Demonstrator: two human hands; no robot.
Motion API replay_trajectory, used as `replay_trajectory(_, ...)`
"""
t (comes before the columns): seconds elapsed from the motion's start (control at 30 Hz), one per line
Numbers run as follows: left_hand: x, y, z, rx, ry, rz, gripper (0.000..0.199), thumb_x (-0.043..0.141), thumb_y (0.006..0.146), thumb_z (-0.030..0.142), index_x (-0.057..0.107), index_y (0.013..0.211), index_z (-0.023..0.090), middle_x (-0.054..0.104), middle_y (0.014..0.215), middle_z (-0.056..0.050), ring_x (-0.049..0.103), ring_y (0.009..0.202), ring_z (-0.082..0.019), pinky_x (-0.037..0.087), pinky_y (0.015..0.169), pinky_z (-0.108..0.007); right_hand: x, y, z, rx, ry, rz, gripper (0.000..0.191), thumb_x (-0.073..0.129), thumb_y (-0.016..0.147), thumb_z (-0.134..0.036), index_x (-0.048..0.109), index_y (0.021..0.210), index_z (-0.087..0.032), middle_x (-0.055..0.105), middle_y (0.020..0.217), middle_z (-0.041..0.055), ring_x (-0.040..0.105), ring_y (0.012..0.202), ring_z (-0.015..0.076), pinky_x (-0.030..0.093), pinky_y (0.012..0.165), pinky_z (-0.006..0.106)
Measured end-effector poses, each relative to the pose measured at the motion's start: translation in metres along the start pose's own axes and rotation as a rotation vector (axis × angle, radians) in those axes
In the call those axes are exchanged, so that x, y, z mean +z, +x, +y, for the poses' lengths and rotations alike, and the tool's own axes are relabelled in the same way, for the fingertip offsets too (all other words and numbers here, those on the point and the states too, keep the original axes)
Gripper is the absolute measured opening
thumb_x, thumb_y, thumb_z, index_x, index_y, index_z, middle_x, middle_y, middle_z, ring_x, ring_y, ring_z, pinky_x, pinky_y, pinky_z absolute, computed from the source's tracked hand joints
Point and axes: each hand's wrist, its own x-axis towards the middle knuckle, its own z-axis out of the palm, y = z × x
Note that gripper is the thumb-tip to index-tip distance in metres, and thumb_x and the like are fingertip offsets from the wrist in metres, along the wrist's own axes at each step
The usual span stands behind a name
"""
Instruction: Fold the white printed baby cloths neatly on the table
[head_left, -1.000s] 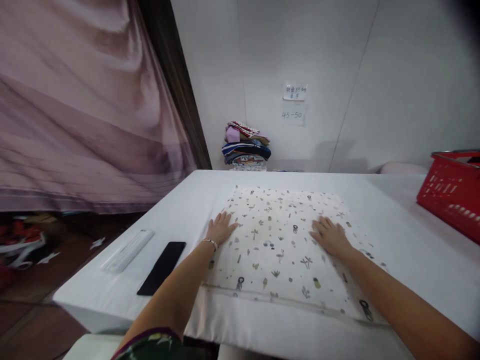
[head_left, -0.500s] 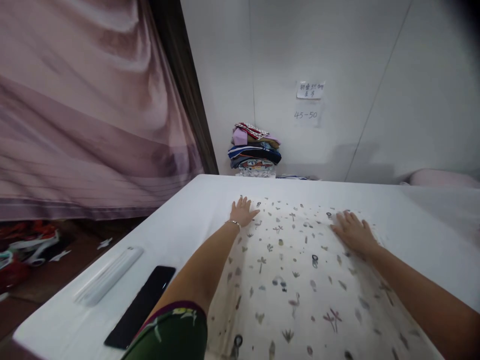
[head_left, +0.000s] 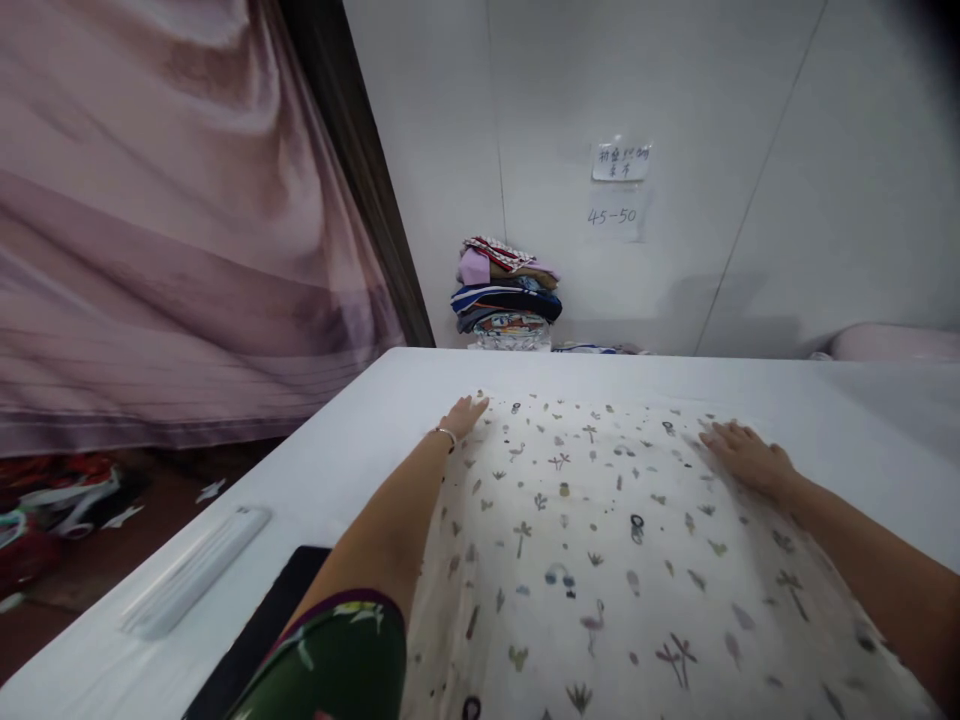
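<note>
A white cloth (head_left: 592, 530) printed with small palms, cacti, flamingos and rainbows lies spread over the white table (head_left: 352, 430). At its far left corner rests my left hand (head_left: 465, 414), fingers stretched out along the edge, with a bracelet on the wrist. My right hand (head_left: 748, 456) lies open at the cloth's far right side, palm down, its fingers pointing inward. Neither hand visibly grips the fabric. The cloth's near end runs out of view.
Left of my arm lie a black phone-like slab (head_left: 259, 640) and a long pale plastic case (head_left: 196, 572). Folded fabrics (head_left: 506, 290) are stacked beyond the table, against the wall with paper notes (head_left: 619, 190). A pink curtain (head_left: 180, 230) hangs at left.
My hands have moved apart, the left one outward to the cloth's corner and the right one toward its right edge. The view has shifted slightly.
</note>
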Motion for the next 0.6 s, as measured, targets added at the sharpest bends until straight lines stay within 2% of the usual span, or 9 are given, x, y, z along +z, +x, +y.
replay_trajectory(0.07,-0.009,-0.024,-0.008,-0.002,-0.036,0.003,0.069,0.013,0.088,0.057,0.025,0.143,0.017,0.024,0.149,-0.015,0.028,0.135,-0.028,0.028,0.104,-0.046,-0.002,-0.024,0.007,-0.114,-0.074,0.036,0.049,0.027,0.089,-0.037,0.053,0.128,-0.024,0.031,0.146,0.0113,0.019,0.135,0.0353,0.021,0.099,0.061)
replay_trajectory(0.17,-0.005,-0.086,-0.022,0.085,-0.05,0.018,0.067,0.018,0.088,0.061,0.025,0.143,0.024,0.017,0.152,-0.007,0.014,0.139,-0.024,0.017,0.11,-0.046,0.012,-0.077,0.016,-0.242,-0.146,0.134,0.05,0.028,0.087,-0.038,0.054,0.126,-0.022,0.03,0.147,0.0128,0.016,0.137,0.0347,0.021,0.101,0.06)
replay_trajectory(0.2,0.0,-0.109,-0.026,0.172,-0.027,0.026,0.066,0.02,0.087,0.061,0.025,0.143,0.025,0.017,0.152,-0.006,0.012,0.14,-0.024,0.014,0.11,-0.047,0.019,-0.094,0.018,-0.25,-0.139,0.156,0.055,0.027,0.087,-0.042,0.049,0.131,-0.019,0.028,0.147,0.0129,0.016,0.137,0.0329,0.021,0.102,0.058)
replay_trajectory(0.3,0.014,-0.163,-0.031,0.25,0.003,-0.004,0.067,0.03,0.085,0.061,0.029,0.142,0.025,0.021,0.151,-0.006,0.013,0.14,-0.024,0.012,0.111,-0.047,0.029,-0.126,0.014,-0.144,-0.082,0.123,0.064,0.022,0.086,-0.051,0.035,0.14,-0.018,0.025,0.149,0.0084,0.022,0.136,0.0283,0.023,0.105,0.054)
replay_trajectory(0.37,0.015,-0.178,-0.029,0.222,0.01,-0.041,0.065,0.031,0.086,0.059,0.031,0.141,0.023,0.022,0.15,-0.007,0.015,0.139,-0.025,0.014,0.11,-0.049,0.021,-0.134,0.006,-0.079,-0.061,0.041,0.065,0.021,0.087,-0.053,0.035,0.14,-0.019,0.024,0.15,0.0069,0.022,0.136,0.0269,0.022,0.106,0.053)
replay_trajectory(0.43,0.009,-0.182,-0.027,0.157,-0.013,-0.058,0.062,0.031,0.087,0.055,0.034,0.139,0.022,0.023,0.15,-0.008,0.017,0.139,-0.025,0.017,0.109,-0.048,0.007,-0.142,-0.003,-0.03,-0.047,-0.004,0.066,0.018,0.088,-0.055,0.035,0.14,-0.019,0.023,0.15,0.0074,0.02,0.137,0.0271,0.02,0.107,0.053)
replay_trajectory(0.53,0.001,-0.195,-0.031,0.066,-0.066,0.01,0.061,0.025,0.089,0.054,0.033,0.14,0.02,0.02,0.151,-0.01,0.017,0.139,-0.024,0.021,0.109,-0.043,-0.006,-0.171,-0.008,-0.046,-0.038,0.045,0.066,0.015,0.089,-0.055,0.032,0.142,-0.018,0.018,0.151,0.0084,0.014,0.138,0.0266,0.017,0.108,0.053)
replay_trajectory(0.6,0.003,-0.216,-0.038,0.059,-0.083,0.041,0.061,0.023,0.09,0.053,0.032,0.14,0.02,0.021,0.151,-0.01,0.017,0.139,-0.024,0.022,0.109,-0.043,-0.003,-0.2,-0.005,-0.115,-0.033,0.061,0.066,0.016,0.089,-0.057,0.031,0.142,-0.019,0.017,0.151,0.0065,0.012,0.139,0.0251,0.014,0.11,0.051)
